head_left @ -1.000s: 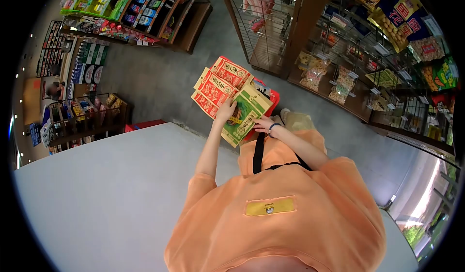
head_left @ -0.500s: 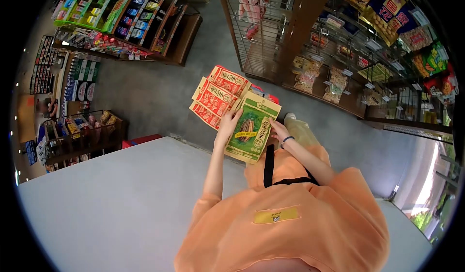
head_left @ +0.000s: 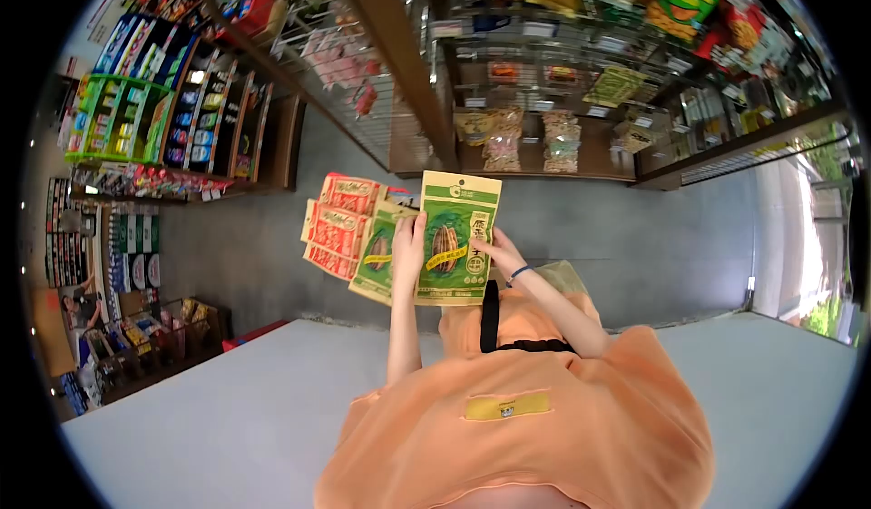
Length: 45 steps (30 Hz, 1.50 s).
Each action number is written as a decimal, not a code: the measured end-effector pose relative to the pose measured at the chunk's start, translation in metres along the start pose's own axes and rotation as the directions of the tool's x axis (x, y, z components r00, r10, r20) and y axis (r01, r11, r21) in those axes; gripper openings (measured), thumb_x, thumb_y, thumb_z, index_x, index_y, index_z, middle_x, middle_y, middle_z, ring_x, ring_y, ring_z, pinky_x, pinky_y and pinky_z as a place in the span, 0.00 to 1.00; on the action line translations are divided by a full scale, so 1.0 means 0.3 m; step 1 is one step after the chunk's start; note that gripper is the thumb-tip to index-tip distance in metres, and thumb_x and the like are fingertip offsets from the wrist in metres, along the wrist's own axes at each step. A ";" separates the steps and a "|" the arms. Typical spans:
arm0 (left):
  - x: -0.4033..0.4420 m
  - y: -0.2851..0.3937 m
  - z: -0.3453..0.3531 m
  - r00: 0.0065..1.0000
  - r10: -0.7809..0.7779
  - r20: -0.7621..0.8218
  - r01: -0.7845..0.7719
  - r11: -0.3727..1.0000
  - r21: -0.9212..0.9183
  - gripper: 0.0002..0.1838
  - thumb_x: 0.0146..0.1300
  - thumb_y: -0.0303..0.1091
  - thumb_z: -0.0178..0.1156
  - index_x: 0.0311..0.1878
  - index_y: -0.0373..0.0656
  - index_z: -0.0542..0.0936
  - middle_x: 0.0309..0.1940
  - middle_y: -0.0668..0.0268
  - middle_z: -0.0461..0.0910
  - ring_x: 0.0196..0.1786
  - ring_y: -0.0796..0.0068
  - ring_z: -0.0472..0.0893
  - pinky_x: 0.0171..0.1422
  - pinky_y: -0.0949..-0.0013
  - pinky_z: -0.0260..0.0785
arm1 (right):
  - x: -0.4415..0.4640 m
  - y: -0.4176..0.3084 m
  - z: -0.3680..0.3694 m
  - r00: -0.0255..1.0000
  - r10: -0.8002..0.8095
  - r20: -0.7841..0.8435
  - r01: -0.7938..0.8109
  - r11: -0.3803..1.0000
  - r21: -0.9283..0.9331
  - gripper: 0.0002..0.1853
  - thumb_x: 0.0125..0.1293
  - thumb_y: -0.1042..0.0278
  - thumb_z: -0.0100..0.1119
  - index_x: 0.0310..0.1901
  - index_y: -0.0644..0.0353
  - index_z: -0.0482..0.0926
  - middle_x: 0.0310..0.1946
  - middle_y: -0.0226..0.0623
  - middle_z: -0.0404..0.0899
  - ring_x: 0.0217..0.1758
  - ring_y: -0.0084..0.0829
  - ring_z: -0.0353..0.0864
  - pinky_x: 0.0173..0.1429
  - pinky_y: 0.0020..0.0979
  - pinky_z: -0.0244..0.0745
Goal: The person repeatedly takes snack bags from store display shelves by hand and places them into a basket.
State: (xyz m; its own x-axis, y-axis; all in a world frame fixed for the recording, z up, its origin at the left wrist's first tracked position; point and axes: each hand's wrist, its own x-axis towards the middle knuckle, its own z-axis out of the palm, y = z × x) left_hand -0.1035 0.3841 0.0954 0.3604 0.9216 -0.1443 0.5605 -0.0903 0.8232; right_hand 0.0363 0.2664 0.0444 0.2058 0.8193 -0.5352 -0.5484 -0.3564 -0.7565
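Observation:
In front of my body is a fanned spread of snack bags. My right hand (head_left: pixel 502 253) grips the right edge of a green-and-tan bag of sunflower seeds (head_left: pixel 445 282), its printed front facing up. My left hand (head_left: pixel 409 244) is closed at that bag's left edge, over a second green bag (head_left: pixel 375 259) partly covered by the first. Further left in the same spread, several red-and-tan bags (head_left: pixel 337 228) overlap one another. My left fingers are partly hidden, so how they hold the lower bags cannot be made out.
A pale counter (head_left: pixel 227 409) lies below and around my body. Ahead stands a wire shelf rack (head_left: pixel 553 160) with bagged snacks. To the left are a candy display (head_left: pixel 118 119) and a low snack stand (head_left: pixel 150 337), with a person nearby. Grey floor (head_left: pixel 617 228) runs between.
My view has turned to the right. The front green bag has shifted right and turned more upright, uncovering the second green bag between it and the red bags.

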 end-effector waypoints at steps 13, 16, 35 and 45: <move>-0.366 0.377 0.815 0.992 0.090 0.092 -0.076 0.986 -0.146 0.21 0.64 0.45 0.40 0.34 0.31 0.69 0.31 0.51 0.68 0.37 0.54 0.68 0.42 0.64 0.59 | -0.478 -0.089 -0.823 0.860 -0.119 -0.496 -0.020 0.964 -0.266 0.30 0.56 0.42 0.49 0.40 0.68 0.74 0.30 0.40 0.77 0.36 0.26 0.75 0.41 0.24 0.67; -0.438 0.462 0.924 0.978 0.103 0.182 -0.097 0.994 -0.039 0.21 0.63 0.46 0.40 0.34 0.33 0.69 0.31 0.53 0.69 0.36 0.53 0.69 0.41 0.64 0.60 | -0.550 -0.037 -0.942 0.776 -0.151 -0.612 -0.039 0.957 -0.286 0.31 0.56 0.41 0.48 0.40 0.69 0.75 0.30 0.41 0.77 0.37 0.26 0.75 0.41 0.23 0.67; -0.295 0.640 1.046 0.950 0.166 0.263 -0.137 0.982 -0.128 0.17 0.60 0.43 0.48 0.33 0.36 0.72 0.28 0.56 0.70 0.30 0.63 0.72 0.35 0.69 0.63 | -0.523 -0.150 -1.071 0.693 -0.156 -0.703 0.092 0.987 -0.129 0.30 0.58 0.44 0.48 0.42 0.71 0.73 0.33 0.38 0.76 0.35 0.22 0.71 0.41 0.23 0.66; -0.050 0.630 1.083 0.859 0.023 0.511 0.334 0.732 -0.594 0.18 0.58 0.42 0.53 0.45 0.38 0.72 0.36 0.70 0.74 0.36 0.85 0.71 0.39 0.80 0.64 | -0.429 -0.218 -1.070 0.704 -0.237 -0.669 0.096 0.966 -0.241 0.24 0.58 0.49 0.51 0.37 0.68 0.73 0.29 0.40 0.76 0.33 0.25 0.72 0.40 0.25 0.67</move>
State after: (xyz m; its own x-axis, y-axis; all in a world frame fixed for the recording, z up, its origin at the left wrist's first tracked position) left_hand 0.2392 0.2308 0.0748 0.7037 0.5965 -0.3860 0.0879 0.4660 0.8804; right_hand 0.3058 0.0399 0.0420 0.8173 0.3607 -0.4494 -0.3146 -0.3740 -0.8724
